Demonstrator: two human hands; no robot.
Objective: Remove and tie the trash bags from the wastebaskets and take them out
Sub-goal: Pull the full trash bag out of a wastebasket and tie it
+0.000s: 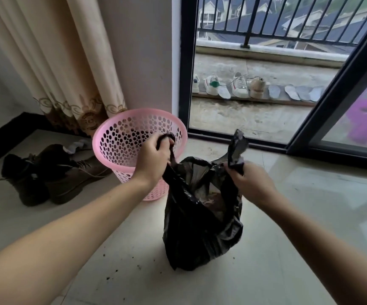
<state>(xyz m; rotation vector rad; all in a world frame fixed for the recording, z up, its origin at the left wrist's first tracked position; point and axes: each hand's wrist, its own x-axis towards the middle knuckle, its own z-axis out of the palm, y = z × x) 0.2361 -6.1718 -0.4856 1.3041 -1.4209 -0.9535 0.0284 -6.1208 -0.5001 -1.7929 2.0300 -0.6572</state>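
Note:
A black trash bag (202, 227) stands on the tiled floor, out of the pink perforated wastebasket (121, 137) behind it to the left. My left hand (154, 159) grips the bag's left top edge, fingers curled round it. My right hand (250, 181) grips the right top edge, and a flap of plastic sticks up above it. The bag's mouth is held apart between the two hands, with some trash visible inside. No liner shows in the basket.
Dark boots (46, 177) lie on the floor left of the basket, below a beige curtain (57, 62). A sliding glass door (343, 102) stands open to a balcony with shoes (239, 86) lined up. Dark crumbs (116, 269) are scattered on the tiles near me.

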